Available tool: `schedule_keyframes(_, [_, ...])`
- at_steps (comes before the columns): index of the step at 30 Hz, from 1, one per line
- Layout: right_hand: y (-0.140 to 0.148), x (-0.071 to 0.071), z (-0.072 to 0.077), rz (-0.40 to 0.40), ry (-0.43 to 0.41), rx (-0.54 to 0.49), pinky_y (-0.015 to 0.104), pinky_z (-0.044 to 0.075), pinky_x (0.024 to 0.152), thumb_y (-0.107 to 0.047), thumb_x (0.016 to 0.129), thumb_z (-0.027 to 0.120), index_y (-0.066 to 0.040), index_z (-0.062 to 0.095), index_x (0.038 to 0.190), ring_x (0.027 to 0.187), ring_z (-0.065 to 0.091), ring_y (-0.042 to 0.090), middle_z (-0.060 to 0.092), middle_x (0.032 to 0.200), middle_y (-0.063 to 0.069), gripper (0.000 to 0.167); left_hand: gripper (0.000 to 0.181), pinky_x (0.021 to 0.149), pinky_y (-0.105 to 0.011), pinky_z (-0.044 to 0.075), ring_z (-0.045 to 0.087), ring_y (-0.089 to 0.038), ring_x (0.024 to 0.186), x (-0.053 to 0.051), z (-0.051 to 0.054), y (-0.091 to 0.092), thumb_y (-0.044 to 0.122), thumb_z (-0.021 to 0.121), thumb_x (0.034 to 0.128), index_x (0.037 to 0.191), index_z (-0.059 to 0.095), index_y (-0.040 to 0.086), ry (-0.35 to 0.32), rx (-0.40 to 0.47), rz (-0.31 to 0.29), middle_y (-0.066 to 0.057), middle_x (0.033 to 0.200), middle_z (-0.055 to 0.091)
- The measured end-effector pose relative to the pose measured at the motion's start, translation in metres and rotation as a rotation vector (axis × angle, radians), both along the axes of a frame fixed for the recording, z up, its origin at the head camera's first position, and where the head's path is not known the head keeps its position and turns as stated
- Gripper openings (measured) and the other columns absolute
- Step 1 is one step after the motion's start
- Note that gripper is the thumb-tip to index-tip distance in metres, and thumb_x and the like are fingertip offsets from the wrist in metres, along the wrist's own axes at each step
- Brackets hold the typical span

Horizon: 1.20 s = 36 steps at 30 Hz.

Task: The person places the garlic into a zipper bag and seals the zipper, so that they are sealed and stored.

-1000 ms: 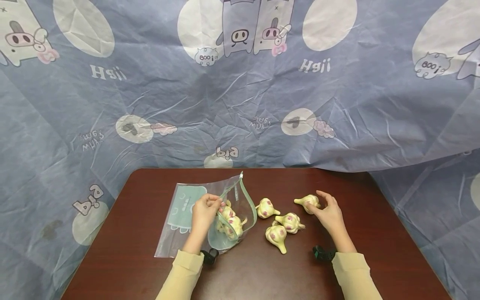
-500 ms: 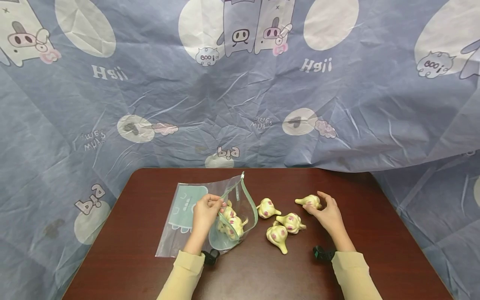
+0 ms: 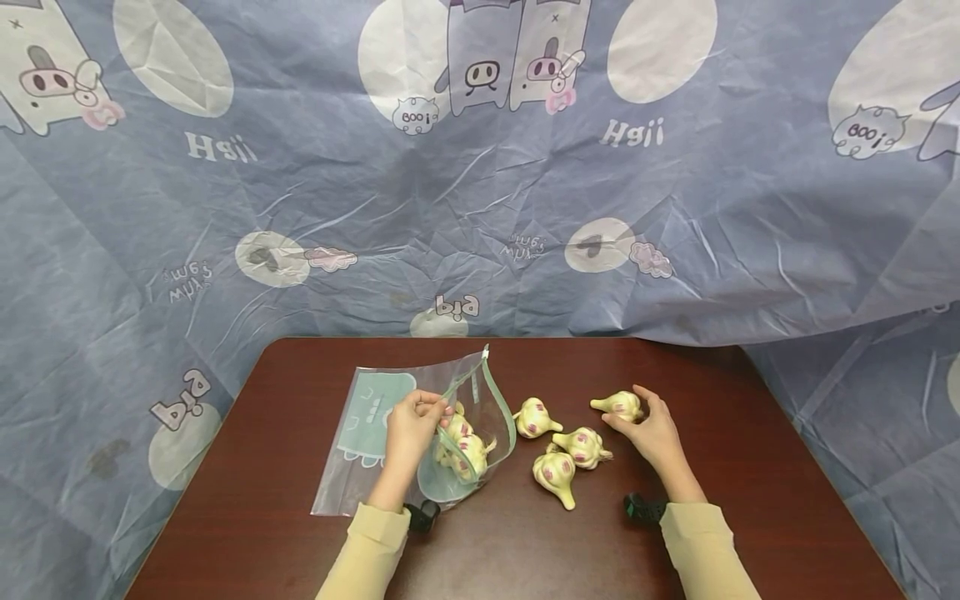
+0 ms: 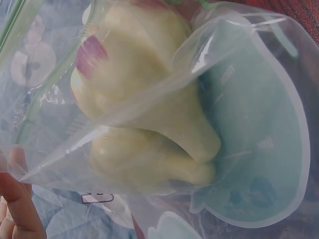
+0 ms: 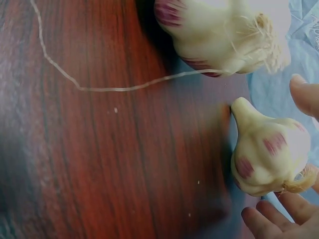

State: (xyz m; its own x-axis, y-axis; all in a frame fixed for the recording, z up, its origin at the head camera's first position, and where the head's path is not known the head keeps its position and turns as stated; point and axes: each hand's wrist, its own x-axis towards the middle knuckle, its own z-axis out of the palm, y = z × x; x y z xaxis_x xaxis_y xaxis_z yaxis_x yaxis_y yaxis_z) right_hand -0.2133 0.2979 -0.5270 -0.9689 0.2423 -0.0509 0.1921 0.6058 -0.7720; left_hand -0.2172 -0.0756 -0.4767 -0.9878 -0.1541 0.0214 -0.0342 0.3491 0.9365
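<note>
My left hand (image 3: 411, 425) pinches the green-edged mouth of a clear zip bag (image 3: 372, 408) with a teal print. Inside the bag lie garlic bulbs (image 3: 468, 454); the left wrist view shows two through the plastic, stems downward right. At the right, my right hand (image 3: 654, 429) spreads around a garlic bulb (image 3: 618, 405) lying on the table. In the right wrist view, the thumb stands apart from this bulb (image 5: 269, 154), while the other fingers lie close to its root end; whether they touch it is unclear.
Between the hands, several garlic bulbs lie on the dark red table (image 3: 510, 550): one bulb (image 3: 534, 417) beside the bag's mouth, another bulb (image 3: 583, 447) nearer the middle, and one bulb (image 3: 555, 475) in front. Behind the table hangs a blue patterned cloth (image 3: 420, 200).
The right thumb has drawn back toward me, slightly away from the bulb, and the hand has shifted a little left. The left hand and bag stay put.
</note>
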Motion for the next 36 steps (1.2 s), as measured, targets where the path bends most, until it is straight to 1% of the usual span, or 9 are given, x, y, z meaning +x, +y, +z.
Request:
schedule_keyframes(6, [-0.001,-0.001,-0.004,0.002,-0.001,0.012,0.056,0.034,0.107,-0.031,0.084,0.078,-0.001,0.029,0.151,0.128,0.042,0.043,0.035,0.145,0.031,0.088,0.013,0.053,-0.019,0.048,0.068,-0.010,0.059,0.000,-0.001,0.001,0.013,0.069,0.0914,0.096,0.069,0.001,0.011,0.004,-0.005,-0.010,0.081,0.077])
schedule_keyframes(13, [0.000,0.000,-0.008,-0.017,0.025,0.055,0.053,0.040,0.097,-0.022,0.086,0.076,-0.001,0.034,0.148,0.117,0.048,0.041,0.043,0.136,0.029,0.078,0.013,0.053,-0.019,0.047,0.066,-0.007,0.057,0.001,-0.002,0.001,0.014,0.070,0.0912,0.096,0.069,0.002,0.007,0.000,0.003,-0.009,0.080,0.077])
schedule_keyframes(18, [0.000,0.001,-0.008,-0.034,0.045,0.054,0.052,0.040,0.096,-0.021,0.085,0.076,-0.001,0.037,0.147,0.115,0.048,0.040,0.045,0.135,0.028,0.075,0.012,0.053,-0.019,0.046,0.065,-0.005,0.057,0.001,-0.001,0.002,0.014,0.070,0.0908,0.095,0.069,0.003,0.002,0.012,0.003,-0.009,0.079,0.077])
schedule_keyframes(23, [-0.001,0.002,-0.004,-0.047,0.068,0.028,0.052,0.042,0.100,-0.023,0.086,0.077,-0.002,0.038,0.147,0.119,0.051,0.041,0.045,0.135,0.028,0.076,0.012,0.053,-0.018,0.046,0.066,-0.006,0.058,0.000,-0.001,0.002,0.013,0.069,0.0914,0.097,0.069,0.002,-0.002,0.024,0.000,-0.010,0.081,0.077])
schedule_keyframes(27, [-0.006,0.003,0.006,-0.041,0.096,0.008,0.050,0.046,0.101,-0.026,0.086,0.077,-0.003,0.037,0.148,0.122,0.054,0.041,0.045,0.136,0.027,0.077,0.012,0.054,-0.018,0.047,0.067,-0.008,0.059,0.000,-0.002,0.002,0.012,0.069,0.0917,0.097,0.068,0.001,-0.002,0.035,-0.002,-0.011,0.081,0.077])
schedule_keyframes(29, [-0.009,0.004,0.013,-0.037,0.116,0.006,0.044,0.049,0.099,-0.027,0.086,0.077,-0.004,0.038,0.148,0.120,0.057,0.039,0.048,0.134,0.024,0.076,0.012,0.054,-0.019,0.047,0.067,-0.008,0.059,0.000,-0.003,0.002,0.012,0.068,0.0917,0.097,0.068,0.001,-0.001,0.033,-0.001,-0.011,0.081,0.077])
schedule_keyframes(31, [-0.013,0.005,0.020,-0.027,0.141,0.002,0.030,0.052,0.093,-0.027,0.086,0.077,-0.005,0.040,0.148,0.117,0.059,0.036,0.050,0.132,0.021,0.075,0.012,0.054,-0.019,0.047,0.067,-0.007,0.058,-0.001,-0.003,0.002,0.012,0.068,0.0916,0.097,0.068,0.001,-0.003,0.029,0.001,-0.011,0.081,0.077])
schedule_keyframes(34, [-0.022,0.006,0.032,-0.001,0.177,-0.021,0.010,0.046,0.083,-0.027,0.086,0.078,-0.006,0.041,0.147,0.116,0.059,0.033,0.051,0.132,0.019,0.074,0.012,0.055,-0.019,0.047,0.066,-0.007,0.058,-0.001,-0.004,0.001,0.012,0.068,0.0917,0.097,0.068,0.001,-0.005,0.024,0.000,-0.011,0.081,0.077])
schedule_keyframes(36, [-0.029,0.007,0.040,0.018,0.188,-0.040,0.008,0.045,0.082,-0.028,0.086,0.078,-0.008,0.041,0.147,0.118,0.059,0.033,0.050,0.135,0.017,0.074,0.012,0.055,-0.019,0.047,0.067,-0.007,0.059,-0.001,-0.004,0.001,0.013,0.068,0.0918,0.097,0.068,0.002,-0.008,0.027,-0.001,-0.011,0.082,0.077])
